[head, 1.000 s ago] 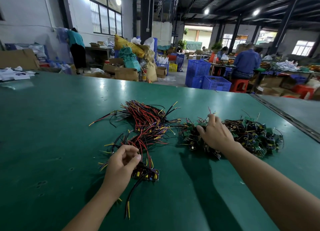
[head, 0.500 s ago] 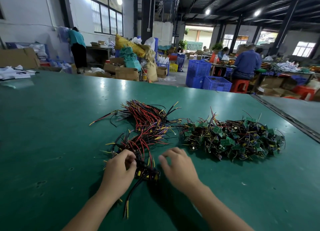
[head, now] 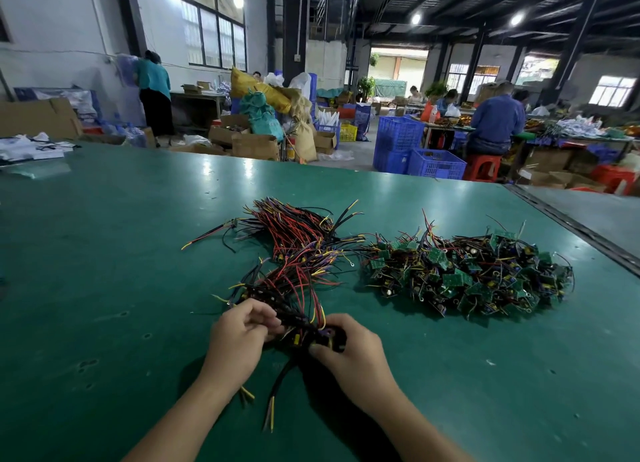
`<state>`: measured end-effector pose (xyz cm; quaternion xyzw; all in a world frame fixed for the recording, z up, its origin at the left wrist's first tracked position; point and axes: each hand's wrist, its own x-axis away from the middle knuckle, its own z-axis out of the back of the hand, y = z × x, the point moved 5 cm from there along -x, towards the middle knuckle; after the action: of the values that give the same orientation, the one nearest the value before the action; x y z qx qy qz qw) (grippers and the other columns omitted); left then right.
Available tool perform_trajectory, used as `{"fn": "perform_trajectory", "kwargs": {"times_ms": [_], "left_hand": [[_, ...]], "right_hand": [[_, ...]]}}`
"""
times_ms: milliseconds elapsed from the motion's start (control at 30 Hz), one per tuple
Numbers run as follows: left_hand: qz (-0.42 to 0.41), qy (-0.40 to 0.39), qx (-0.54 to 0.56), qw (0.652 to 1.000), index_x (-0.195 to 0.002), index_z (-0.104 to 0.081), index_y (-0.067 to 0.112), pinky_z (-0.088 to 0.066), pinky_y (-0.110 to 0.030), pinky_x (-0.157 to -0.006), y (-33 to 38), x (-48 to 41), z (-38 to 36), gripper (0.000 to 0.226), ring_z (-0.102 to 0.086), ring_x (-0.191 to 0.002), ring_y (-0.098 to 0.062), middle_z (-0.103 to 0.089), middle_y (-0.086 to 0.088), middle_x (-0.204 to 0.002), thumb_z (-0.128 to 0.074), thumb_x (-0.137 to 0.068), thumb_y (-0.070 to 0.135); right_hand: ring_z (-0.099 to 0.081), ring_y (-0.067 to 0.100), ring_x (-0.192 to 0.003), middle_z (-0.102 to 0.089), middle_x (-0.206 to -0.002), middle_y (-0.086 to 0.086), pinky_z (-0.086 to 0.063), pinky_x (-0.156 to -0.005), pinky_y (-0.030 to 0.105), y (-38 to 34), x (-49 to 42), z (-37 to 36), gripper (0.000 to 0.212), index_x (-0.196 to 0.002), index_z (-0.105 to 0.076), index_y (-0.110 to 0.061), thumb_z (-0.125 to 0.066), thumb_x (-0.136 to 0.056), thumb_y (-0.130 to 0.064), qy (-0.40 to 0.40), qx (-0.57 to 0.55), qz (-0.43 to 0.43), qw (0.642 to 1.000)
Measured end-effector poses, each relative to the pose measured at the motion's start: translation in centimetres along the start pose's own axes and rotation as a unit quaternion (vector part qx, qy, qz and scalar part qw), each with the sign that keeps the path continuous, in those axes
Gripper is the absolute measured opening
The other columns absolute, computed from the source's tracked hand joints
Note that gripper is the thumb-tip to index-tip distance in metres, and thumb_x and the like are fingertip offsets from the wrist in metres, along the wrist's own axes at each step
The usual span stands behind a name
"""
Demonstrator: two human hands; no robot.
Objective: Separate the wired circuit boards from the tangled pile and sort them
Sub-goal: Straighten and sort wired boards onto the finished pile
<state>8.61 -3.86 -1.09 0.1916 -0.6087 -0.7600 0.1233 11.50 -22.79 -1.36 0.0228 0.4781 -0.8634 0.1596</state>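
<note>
Between left hand (head: 239, 337) and right hand (head: 350, 348), half-hidden wire bundle (head: 300, 325).

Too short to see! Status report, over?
Left hand, right hand both gripping wired board bundle. Tangled board pile sits right. Red-black wire heap lies just behind.

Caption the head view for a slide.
Left hand and right hand grip a dark wired-board bundle at the green table, near the tangled green circuit-board pile.
</note>
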Motion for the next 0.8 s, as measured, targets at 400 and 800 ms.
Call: {"fn": "perform_trajectory", "kwargs": {"times_ms": [400, 800], "left_hand": [[0.075, -0.135, 0.209, 0.966, -0.108, -0.064, 0.008, -0.058, -0.03, -0.068, 0.3, 1.0, -1.8, 0.03, -0.072, -0.088, -0.027, -0.074, -0.006, -0.095, -0.058, -0.086, -0.011], [0.105, -0.118, 0.224, 0.962, -0.096, -0.071, 0.001, -0.058, -0.033, -0.072, -0.4, 1.5, -2.8, 0.042, -0.071, -0.088, -0.027, -0.074, -0.015, -0.097, -0.078, -0.058, 0.018]], "right_hand": [[-0.064, 0.02, -0.09, -0.073, -0.098, 0.006, -0.05, -0.093, 0.041, 0.8, -0.4, 0.2, 0.034, -0.098, -0.074, -0.021, -0.076, -0.067, -0.009, -0.042, -0.432, -0.035, 0.9], [-0.067, 0.021, -0.097, -0.073, -0.107, 0.007, -0.055, -0.086, 0.035, 0.3, 0.0, -0.9, 0.033, -0.113, -0.071, -0.022, -0.071, -0.08, -0.02, -0.063, -0.39, -0.007, 0.919]]}}
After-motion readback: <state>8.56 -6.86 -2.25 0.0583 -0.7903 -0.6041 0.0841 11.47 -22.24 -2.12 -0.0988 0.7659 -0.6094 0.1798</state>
